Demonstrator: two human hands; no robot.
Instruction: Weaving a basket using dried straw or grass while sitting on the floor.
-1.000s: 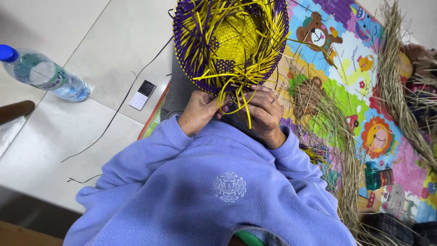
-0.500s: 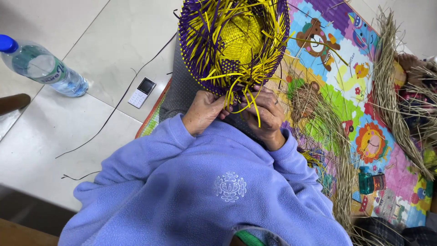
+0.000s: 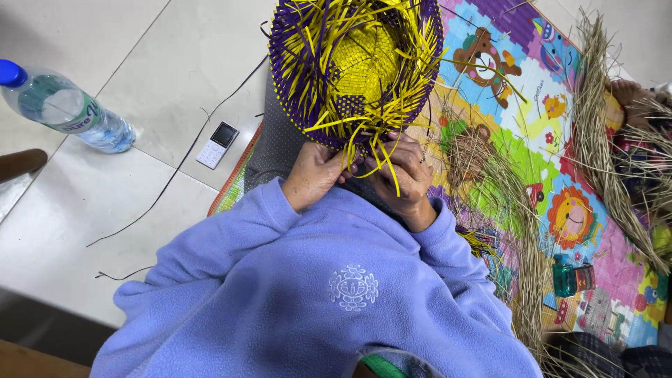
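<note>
Basket (image 3: 353, 66) rim strands were apparently pinched by both left hand (image 3: 316, 173) and right hand (image 3: 402, 175); keep tension even, weave tight.

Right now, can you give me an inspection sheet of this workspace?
Surface: pale tiled floor, with a colourful cartoon play mat on the right.
Job's things: purple and yellow woven basket, loose yellow strips hanging at its near rim.
Clutter: plastic water bottle, small white phone, heaps of dry straw, small green container.
Hands: left hand and right hand both grip strips at the basket's rim.
Cables: thin dark cord across the tiles.
Surroundings: another person's hand in the straw, top right.
</note>
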